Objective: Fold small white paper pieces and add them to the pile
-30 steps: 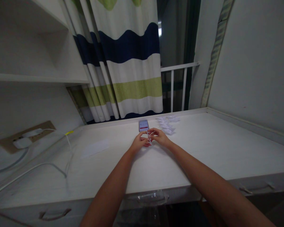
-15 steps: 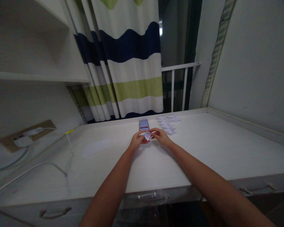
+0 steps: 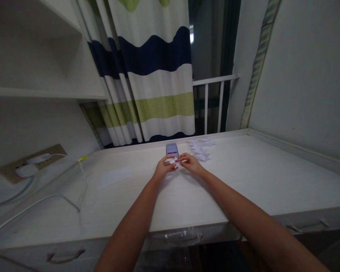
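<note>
A small piece of folded white paper point(image 3: 174, 161) is held between both hands above the desk. My left hand point(image 3: 163, 168) grips its left side, with thumb and fingers closed. On the other side, my right hand point(image 3: 190, 164) pinches the paper's right edge and upper part. Fingers cover much of the paper, so its exact folded shape is hard to make out. Just behind the hands lies a phone point(image 3: 172, 149) with its screen lit. Several folded white paper pieces point(image 3: 200, 148) sit in a row behind my right hand.
Flat white paper point(image 3: 113, 177) lies on the white desk point(image 3: 243, 177) to the left. White cables point(image 3: 59, 195) run from plugs in a wall socket point(image 3: 35, 163) across the desk's left side. A striped curtain point(image 3: 158, 83) hangs behind the desk, and a drawer handle point(image 3: 65, 257) shows at the front.
The folded paper has turned from a diamond facing me to a narrower, tilted shape. My right fingers have shifted slightly left over it. The phone and paper row stay put.
</note>
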`<state>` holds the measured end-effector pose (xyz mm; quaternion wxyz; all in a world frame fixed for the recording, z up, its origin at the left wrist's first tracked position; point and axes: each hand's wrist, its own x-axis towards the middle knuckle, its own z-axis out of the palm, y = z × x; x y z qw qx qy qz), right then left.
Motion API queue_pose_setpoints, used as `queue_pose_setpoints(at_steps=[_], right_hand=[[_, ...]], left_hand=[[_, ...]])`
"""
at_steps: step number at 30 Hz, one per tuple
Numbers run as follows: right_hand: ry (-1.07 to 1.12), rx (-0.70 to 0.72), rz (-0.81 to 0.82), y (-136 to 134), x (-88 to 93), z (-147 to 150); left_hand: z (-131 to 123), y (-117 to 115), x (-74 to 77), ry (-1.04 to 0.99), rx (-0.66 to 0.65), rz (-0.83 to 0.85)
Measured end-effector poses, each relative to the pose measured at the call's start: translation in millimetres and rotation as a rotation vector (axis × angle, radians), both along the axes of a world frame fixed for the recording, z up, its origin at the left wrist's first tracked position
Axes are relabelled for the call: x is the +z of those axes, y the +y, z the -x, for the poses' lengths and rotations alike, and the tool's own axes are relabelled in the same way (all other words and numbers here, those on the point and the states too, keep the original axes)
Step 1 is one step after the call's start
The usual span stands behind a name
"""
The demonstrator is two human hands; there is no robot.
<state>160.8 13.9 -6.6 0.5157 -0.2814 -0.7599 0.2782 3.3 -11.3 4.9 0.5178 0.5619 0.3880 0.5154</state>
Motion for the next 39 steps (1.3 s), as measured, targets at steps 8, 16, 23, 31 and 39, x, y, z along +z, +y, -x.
queue_pose_setpoints(at_steps=[8,16,23,31,39], right_hand=[[0.025,-0.059,0.135,-1.5,0.7,2.5],[-0.056,-0.046,0.135,-3.7,4.9,1.1],[-0.004,-0.036,0.188,1.9,1.6,0.8],[0.063,0.101,0.321,-4.8,7.8,0.3],[0.122,0.154,0.412,-10.0,13.3,-1.5]], left_hand=[[-1.9,1.0,-3.3,0.086,-0.069,-0.048],[-3.0,-0.7,-1.7,0.15,-0.046,-0.064],[-7.1,2.7,-7.9,0.187,-0.105,0.01],[-3.7,2.7,-4.8,0.173,-0.147,0.006],[-2.6,0.1,-4.5,0.169,-0.187,0.056]])
